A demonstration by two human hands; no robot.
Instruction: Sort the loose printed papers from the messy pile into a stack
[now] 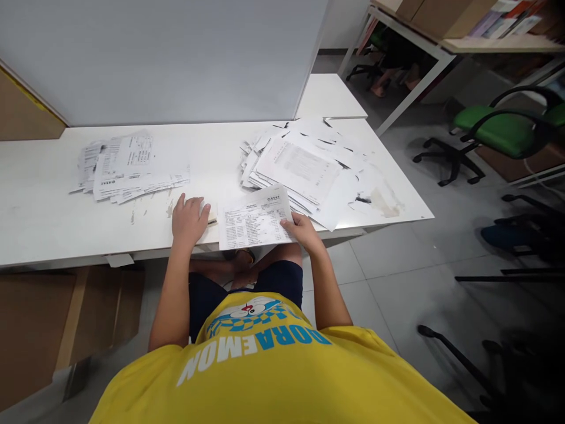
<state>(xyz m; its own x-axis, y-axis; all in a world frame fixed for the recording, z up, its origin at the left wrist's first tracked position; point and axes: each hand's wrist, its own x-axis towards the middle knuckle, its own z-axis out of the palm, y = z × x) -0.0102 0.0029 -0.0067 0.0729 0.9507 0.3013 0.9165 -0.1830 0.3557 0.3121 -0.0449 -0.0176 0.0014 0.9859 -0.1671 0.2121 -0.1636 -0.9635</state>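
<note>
My right hand [304,232] grips the right edge of a printed sheet of paper [251,221], thumb on top. The sheet carries rows of small text and a logo, and tilts over the front edge of the white table [53,218]. Flat on the table to the left of the sheet rests my left hand [189,219], its fingers apart and holding nothing. Beside its thumb lies a small pale object with a dark strip [212,220], too small to name. A loose paper pile [304,168] spreads behind the sheet to the right. Farther left sits a neater paper stack [136,165].
A grey-white partition [168,59] stands along the table's back. Cardboard boxes are at the left, one box [30,106] on the table and another [35,330] below. To the right are a green chair [498,129] and a second desk [507,45]; a person's legs show beneath it.
</note>
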